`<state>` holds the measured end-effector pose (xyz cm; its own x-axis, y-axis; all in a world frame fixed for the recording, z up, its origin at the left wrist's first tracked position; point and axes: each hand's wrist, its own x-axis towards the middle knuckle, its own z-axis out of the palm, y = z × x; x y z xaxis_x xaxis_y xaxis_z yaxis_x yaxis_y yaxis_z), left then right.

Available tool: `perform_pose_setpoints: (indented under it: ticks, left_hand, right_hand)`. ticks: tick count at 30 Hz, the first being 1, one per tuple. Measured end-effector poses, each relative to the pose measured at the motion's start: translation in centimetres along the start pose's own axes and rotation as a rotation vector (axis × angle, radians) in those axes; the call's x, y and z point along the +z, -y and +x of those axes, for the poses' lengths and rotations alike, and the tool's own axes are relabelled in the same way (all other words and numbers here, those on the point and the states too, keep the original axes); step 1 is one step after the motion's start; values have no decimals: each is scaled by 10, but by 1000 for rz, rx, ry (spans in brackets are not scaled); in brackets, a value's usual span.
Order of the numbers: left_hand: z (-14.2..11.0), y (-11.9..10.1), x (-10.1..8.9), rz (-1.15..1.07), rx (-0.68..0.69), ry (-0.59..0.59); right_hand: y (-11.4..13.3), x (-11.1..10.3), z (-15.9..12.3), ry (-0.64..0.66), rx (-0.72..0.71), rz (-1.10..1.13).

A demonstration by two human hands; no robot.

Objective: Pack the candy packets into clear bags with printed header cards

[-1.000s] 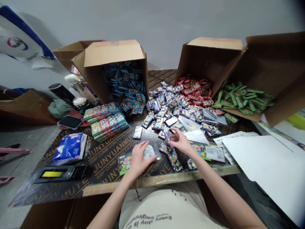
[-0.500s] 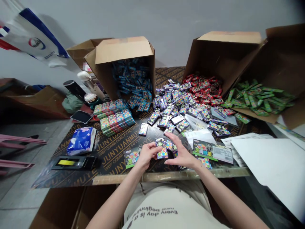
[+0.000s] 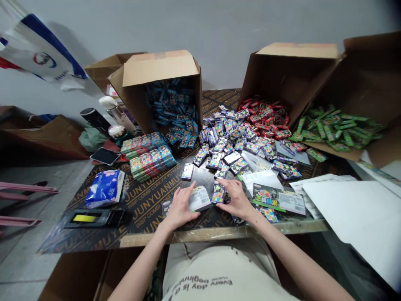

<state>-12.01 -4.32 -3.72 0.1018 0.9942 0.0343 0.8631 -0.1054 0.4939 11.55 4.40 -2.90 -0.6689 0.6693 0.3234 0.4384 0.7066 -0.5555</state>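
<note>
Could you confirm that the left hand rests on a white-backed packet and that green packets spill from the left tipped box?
Not quite: the left tipped box holds blue packets; the green packets spill from the far right box, as the head view shows. The left hand does rest on the white-backed packet.

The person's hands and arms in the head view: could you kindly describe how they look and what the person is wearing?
The left hand and right hand are bare, with no gloves, and no watch or bracelet shows. The left arm and right arm have no sleeves over them. A cream top shows at the bottom, printed with dark lettering that begins "Every day is a".
</note>
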Motion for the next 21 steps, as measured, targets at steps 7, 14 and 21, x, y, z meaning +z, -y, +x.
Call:
perform_pose_setpoints:
  ticks: [7, 14, 21]
  left_hand:
    - [0, -13, -12, -93, 97, -7]
    - [5, -12, -16, -126, -4, -147]
    - [12, -10, -4, -104, -16, -163]
  right_hand:
    - [6, -6, 5, 140, -82, 197]
    - [15, 5, 0, -96, 118, 190]
    - [11, -15, 11, -13, 156, 329]
